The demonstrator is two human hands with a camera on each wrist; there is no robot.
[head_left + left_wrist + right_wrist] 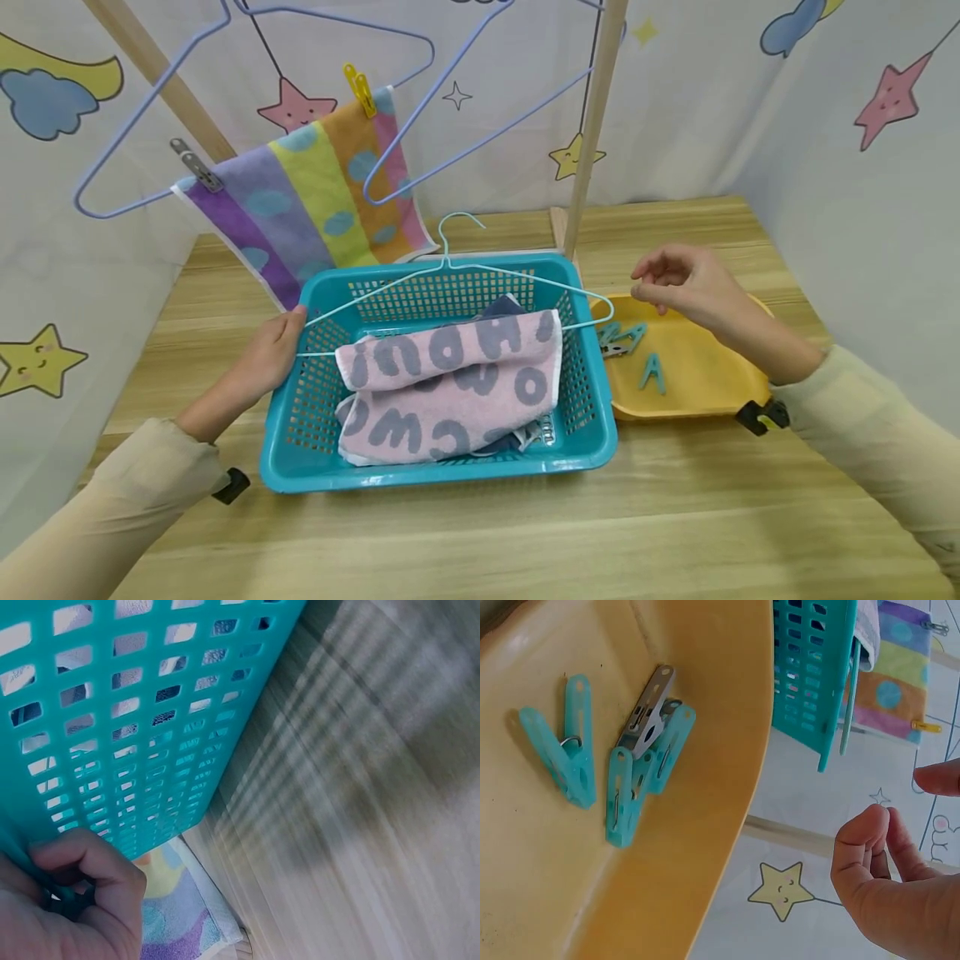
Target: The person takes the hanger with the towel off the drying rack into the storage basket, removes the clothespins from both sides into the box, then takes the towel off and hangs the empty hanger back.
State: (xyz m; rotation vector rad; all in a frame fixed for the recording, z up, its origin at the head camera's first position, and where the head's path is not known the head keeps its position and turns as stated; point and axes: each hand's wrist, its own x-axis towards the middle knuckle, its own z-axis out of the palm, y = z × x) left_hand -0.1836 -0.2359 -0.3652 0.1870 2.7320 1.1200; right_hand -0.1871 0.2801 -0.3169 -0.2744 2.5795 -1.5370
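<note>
While pink lettered towel (450, 392) lies in teal basket (450, 477), draped over pale hanger (446, 263), left hand (270, 352) grips basket's left rim, hold on hanger unclear; right hand (688, 287), fingers loosely bent, thumb apart, holds nothing visible near yellow tray (712, 367) with clothespins (582, 769); striped towel (307, 187) hangs behind basket

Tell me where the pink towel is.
Mid head view, the pink towel drapes over the mint hanger, down into the teal basket, left of the yellow tray.
</note>
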